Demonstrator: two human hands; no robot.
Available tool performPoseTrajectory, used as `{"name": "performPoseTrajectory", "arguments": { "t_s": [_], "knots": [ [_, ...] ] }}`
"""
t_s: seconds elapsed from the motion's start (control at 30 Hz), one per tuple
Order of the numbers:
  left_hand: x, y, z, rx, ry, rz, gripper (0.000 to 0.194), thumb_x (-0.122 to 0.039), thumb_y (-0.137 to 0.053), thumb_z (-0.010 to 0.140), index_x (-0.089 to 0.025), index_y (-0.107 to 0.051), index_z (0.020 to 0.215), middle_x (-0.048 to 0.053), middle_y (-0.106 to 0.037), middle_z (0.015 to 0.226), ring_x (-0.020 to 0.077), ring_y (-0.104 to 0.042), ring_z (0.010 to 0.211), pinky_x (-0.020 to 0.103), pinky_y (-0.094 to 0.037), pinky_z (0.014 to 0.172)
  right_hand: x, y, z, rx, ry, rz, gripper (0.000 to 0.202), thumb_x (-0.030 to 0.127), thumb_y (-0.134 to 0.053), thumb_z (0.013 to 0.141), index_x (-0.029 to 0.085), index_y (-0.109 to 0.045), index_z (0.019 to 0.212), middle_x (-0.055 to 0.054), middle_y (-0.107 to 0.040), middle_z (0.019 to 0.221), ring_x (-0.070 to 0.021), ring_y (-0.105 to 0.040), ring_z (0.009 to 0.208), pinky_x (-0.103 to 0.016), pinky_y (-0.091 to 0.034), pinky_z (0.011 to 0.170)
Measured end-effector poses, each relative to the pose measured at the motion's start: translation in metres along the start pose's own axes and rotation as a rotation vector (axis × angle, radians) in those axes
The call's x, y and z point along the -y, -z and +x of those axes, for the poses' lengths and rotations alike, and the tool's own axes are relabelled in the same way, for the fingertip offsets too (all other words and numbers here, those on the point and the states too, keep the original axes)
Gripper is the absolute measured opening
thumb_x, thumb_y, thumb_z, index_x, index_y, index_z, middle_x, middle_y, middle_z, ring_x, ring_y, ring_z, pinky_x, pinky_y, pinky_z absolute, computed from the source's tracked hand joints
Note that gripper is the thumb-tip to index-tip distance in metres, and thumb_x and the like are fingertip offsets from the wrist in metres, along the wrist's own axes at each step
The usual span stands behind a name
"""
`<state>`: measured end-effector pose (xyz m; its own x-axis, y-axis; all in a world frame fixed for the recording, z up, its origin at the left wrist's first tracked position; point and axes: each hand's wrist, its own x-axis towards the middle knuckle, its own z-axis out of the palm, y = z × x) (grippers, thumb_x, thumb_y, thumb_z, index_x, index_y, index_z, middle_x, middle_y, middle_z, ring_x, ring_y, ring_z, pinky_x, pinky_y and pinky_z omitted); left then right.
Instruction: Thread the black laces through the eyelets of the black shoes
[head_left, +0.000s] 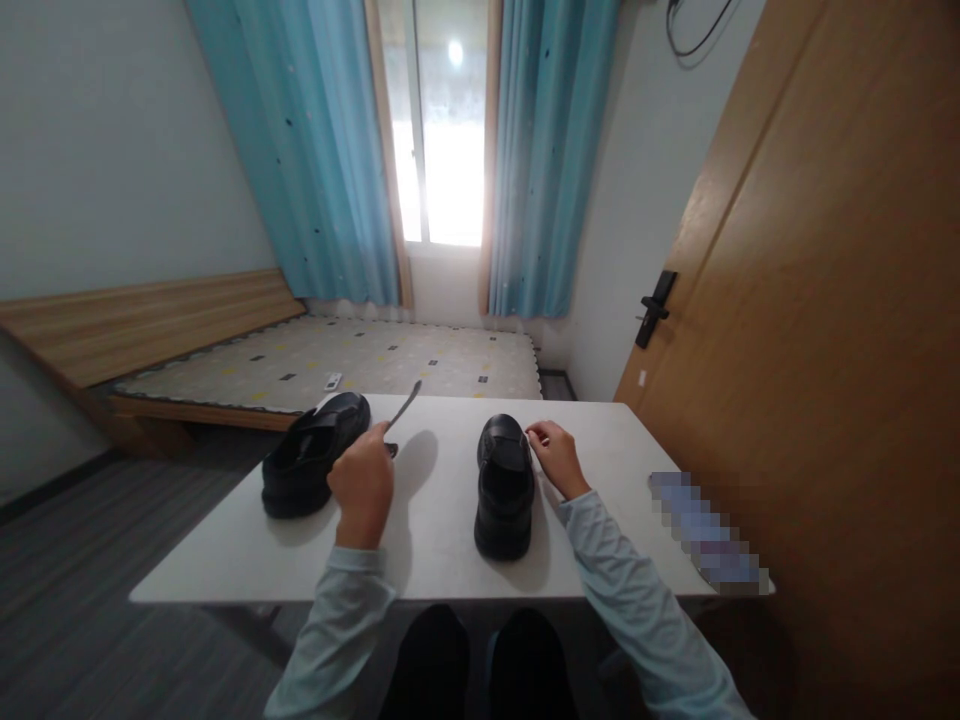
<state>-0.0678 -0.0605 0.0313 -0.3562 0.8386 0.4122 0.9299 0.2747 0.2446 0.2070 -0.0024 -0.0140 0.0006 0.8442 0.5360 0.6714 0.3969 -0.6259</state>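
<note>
My left hand [364, 485] is a fist around a thin, dark, slightly curved strip [405, 405], whose long end sticks up and to the right. A short dark piece shows below the fingers; whether it belongs to the strip I cannot tell. Just left of this hand, a black shoe [300, 465] lies at a slant on the white table [442, 560]. A second black shoe [504, 490] stands right of the middle, toe pointing away from me. At its right side, my right hand [555, 455] has its fingertips pinched close to the upper; what they hold is too small to make out.
A blurred-out bluish flat item [705, 530] lies at the table's right edge. Beyond the table is a bed [420, 350] with a small white object [334, 381] on it. A wooden door [810, 330] stands close on the right. My knees are under the near edge.
</note>
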Motion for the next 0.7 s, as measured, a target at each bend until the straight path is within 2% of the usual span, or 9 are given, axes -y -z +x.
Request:
{"name": "performPoseTrajectory", "arguments": {
  "t_s": [0.13, 0.3, 0.47, 0.57, 0.7],
  "knots": [
    [-0.027, 0.013, -0.018, -0.096, -0.189, -0.067, 0.040, -0.020, -0.031, 0.095, -0.022, -0.058, 0.124, 0.011, -0.068, 0.106, 0.0246, -0.065, 0.085, 0.031, -0.047, 0.066, 0.002, 0.000, 0.000, -0.005, -0.038, 0.221, 0.022, 0.032, -0.051, 0.083, 0.016, -0.063, 0.092, -0.010, -0.068, 0.093, -0.0190, -0.063, 0.087, -0.030, -0.050, 0.074],
    [-0.060, 0.017, -0.048, -0.175, -0.473, -0.120, 0.035, -0.012, -0.045, 0.089, -0.020, -0.062, 0.119, 0.010, -0.068, 0.110, 0.0230, -0.062, 0.097, 0.032, -0.048, 0.078, 0.003, 0.001, 0.002, 0.041, -0.115, 0.530, 0.038, 0.042, -0.051, 0.083, 0.017, -0.056, 0.112, -0.011, -0.067, 0.106, -0.0208, -0.062, 0.102, -0.036, -0.049, 0.086],
    [-0.080, 0.015, -0.077, -0.220, -0.633, -0.152, 0.031, -0.010, -0.054, 0.084, -0.020, -0.066, 0.111, 0.007, -0.070, 0.105, 0.0239, -0.061, 0.099, 0.035, -0.047, 0.080, 0.007, 0.004, 0.004, 0.035, -0.233, 0.711, 0.047, 0.047, -0.052, 0.080, 0.016, -0.056, 0.115, -0.010, -0.067, 0.104, -0.0200, -0.064, 0.095, -0.035, -0.051, 0.084],
    [-0.086, 0.016, -0.090, -0.208, -0.685, -0.156, 0.029, -0.011, -0.055, 0.084, -0.020, -0.066, 0.109, 0.007, -0.070, 0.103, 0.0241, -0.061, 0.097, 0.036, -0.046, 0.080, 0.008, 0.006, 0.004, 0.044, -0.277, 0.742, 0.048, 0.043, -0.059, 0.076, 0.015, -0.056, 0.114, -0.007, -0.069, 0.090, -0.0179, -0.064, 0.084, -0.033, -0.051, 0.079],
    [-0.089, 0.021, -0.099, -0.170, -0.702, -0.172, 0.026, -0.013, -0.055, 0.085, -0.019, -0.065, 0.108, 0.007, -0.070, 0.100, 0.0232, -0.061, 0.095, 0.039, -0.043, 0.085, 0.007, 0.008, 0.004, 0.017, -0.265, 0.771, 0.044, 0.037, -0.065, 0.070, 0.015, -0.060, 0.107, -0.001, -0.066, 0.073, -0.0147, -0.061, 0.071, -0.030, -0.050, 0.071]
  ]
}}
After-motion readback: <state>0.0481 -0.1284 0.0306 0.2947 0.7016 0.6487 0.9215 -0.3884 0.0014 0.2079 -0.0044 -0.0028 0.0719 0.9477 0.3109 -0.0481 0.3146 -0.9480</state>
